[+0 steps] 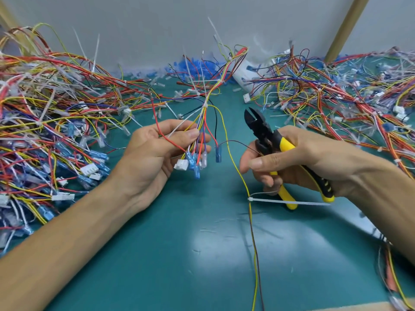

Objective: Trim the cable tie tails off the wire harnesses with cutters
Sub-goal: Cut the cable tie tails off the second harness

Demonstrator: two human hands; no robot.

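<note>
My left hand (157,149) grips a wire harness (203,122) of red, yellow, blue and white wires; its blue terminals and a white connector (181,164) hang below my fingers. A white cable tie tail (184,124) sticks out across the bundle beside my thumb. My right hand (292,158) holds yellow-and-black cutters (260,126), jaws slightly parted and pointing up, to the right of the harness. A yellow wire (235,167) trails down from the harness, with a second white cable tie (287,202) whose long tail points right under my right hand.
A big heap of tangled harnesses (49,113) fills the left of the green mat (179,243), another heap (336,95) the right. Blue terminals and cut bits (195,66) lie along the grey back wall. A wooden post (343,30) stands at the back right.
</note>
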